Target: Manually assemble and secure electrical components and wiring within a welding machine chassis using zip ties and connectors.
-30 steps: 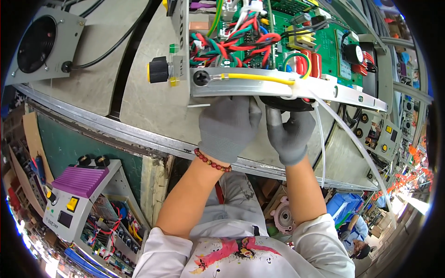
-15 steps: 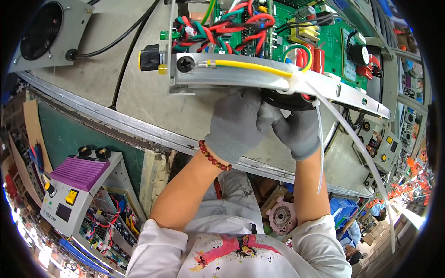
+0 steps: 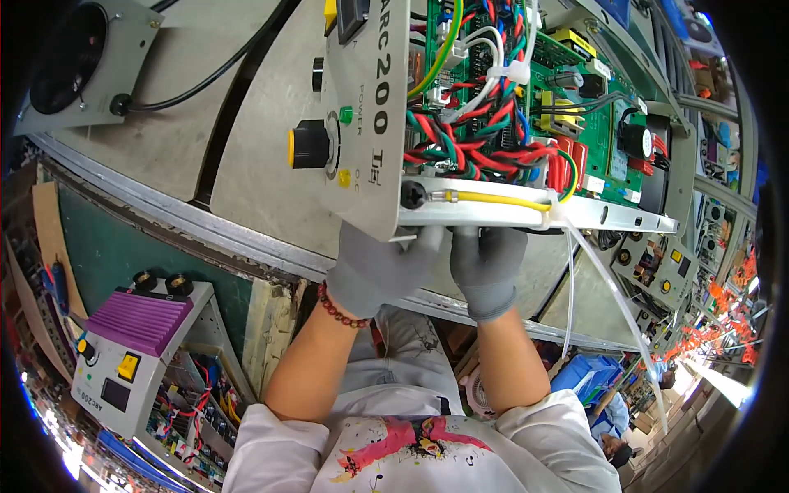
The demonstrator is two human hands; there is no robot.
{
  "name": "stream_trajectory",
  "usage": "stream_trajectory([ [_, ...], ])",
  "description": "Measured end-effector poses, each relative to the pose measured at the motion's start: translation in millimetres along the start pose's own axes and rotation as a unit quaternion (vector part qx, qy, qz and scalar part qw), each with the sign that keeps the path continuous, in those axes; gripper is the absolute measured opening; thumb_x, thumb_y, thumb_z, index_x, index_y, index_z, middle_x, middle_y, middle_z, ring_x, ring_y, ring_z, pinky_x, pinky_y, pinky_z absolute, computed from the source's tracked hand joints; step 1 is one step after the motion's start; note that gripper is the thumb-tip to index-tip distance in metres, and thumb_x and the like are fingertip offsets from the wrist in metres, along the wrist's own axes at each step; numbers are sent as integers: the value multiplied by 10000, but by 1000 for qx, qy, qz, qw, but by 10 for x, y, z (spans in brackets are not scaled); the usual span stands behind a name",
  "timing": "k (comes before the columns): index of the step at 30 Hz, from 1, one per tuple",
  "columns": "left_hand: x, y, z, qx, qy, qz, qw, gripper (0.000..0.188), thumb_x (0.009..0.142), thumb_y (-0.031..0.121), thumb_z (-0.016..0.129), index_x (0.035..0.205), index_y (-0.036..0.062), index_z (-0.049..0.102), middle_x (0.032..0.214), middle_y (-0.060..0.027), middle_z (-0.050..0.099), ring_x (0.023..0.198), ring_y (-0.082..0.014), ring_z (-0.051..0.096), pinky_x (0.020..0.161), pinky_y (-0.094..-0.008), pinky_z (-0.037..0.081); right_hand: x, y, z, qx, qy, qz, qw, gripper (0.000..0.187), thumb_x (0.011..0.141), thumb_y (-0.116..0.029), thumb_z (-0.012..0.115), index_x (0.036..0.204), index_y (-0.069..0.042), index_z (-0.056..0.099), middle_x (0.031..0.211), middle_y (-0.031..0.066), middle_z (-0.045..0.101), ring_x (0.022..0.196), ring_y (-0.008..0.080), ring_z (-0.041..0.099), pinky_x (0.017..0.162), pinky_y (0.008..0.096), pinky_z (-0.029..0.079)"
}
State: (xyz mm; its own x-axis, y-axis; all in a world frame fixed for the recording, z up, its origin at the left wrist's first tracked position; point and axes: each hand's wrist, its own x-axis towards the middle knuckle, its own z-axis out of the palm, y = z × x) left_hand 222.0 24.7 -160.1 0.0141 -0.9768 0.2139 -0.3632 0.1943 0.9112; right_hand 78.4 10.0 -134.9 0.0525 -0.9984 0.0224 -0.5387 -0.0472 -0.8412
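Note:
An open-cased welding machine (image 3: 534,210) stands before me, showing a grey front panel (image 3: 370,123) and a green circuit board (image 3: 604,168). My left hand (image 3: 374,267), in a grey glove, is closed at the lower corner beside the front panel, thumb by the metal rail. My right hand (image 3: 489,267), gloved too, is closed under the rail a little further right. The machine hides most fingertips. A yellow wire (image 3: 493,198) runs along the rail, and a white cable tie (image 3: 612,226) with a long tail hangs from it. Twisted red, black and green wires (image 3: 485,144) cross the board.
A grey panel with a round black fan (image 3: 72,56) and a black cable (image 3: 214,86) lie at the far left. Below the bench's metal edge (image 3: 181,214) sits another machine with a purple heat sink (image 3: 140,320). A blue bin (image 3: 585,374) and another person (image 3: 612,419) are at the right.
The machine has turned and come nearer, bringing its front panel into view. Both hands have moved left and toward me. The black part near my fingers is now hidden.

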Motion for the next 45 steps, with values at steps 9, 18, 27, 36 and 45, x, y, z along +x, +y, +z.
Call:
stream_trajectory([
  [9,-253,-135,227,250,116,83,958,289,854,291,647,1107,154,670,1113,-108,642,919,-273,640,733,-400,501,90,137,-314,-18,-165,-83,983,240,969,-209,489,939,0,605,695,59,597,613,186,587,563,313,460],
  [18,-185,-231,155,170,48,58,983,437,788,197,664,1217,164,587,1068,-90,626,971,-289,613,793,-463,507,95,246,-327,-1,-173,-23,985,197,829,-54,586,1017,-15,627,949,175,629,862,359,608,756,436,482],
  [27,-28,-174,63,221,38,76,971,466,747,195,724,1202,206,626,1096,-44,642,961,-283,625,792,-493,487,85,274,-66,99,-71,-82,989,155,955,-160,506,970,-6,527,719,21,559,585,101,527,507,243,419],
  [36,113,-114,44,224,69,145,961,342,790,241,719,1125,188,670,1032,-48,657,927,-264,634,787,-428,496,-155,198,303,280,57,86,954,208,925,-102,504,1030,47,603,911,143,657,865,187,624,754,321,488],
  [45,192,-74,-4,200,27,85,976,276,760,210,730,1030,156,713,1013,-78,677,904,-308,647,798,-440,507,51,-94,281,196,72,54,976,250,951,-195,481,876,16,592,664,65,585,605,132,553,545,300,432],
])
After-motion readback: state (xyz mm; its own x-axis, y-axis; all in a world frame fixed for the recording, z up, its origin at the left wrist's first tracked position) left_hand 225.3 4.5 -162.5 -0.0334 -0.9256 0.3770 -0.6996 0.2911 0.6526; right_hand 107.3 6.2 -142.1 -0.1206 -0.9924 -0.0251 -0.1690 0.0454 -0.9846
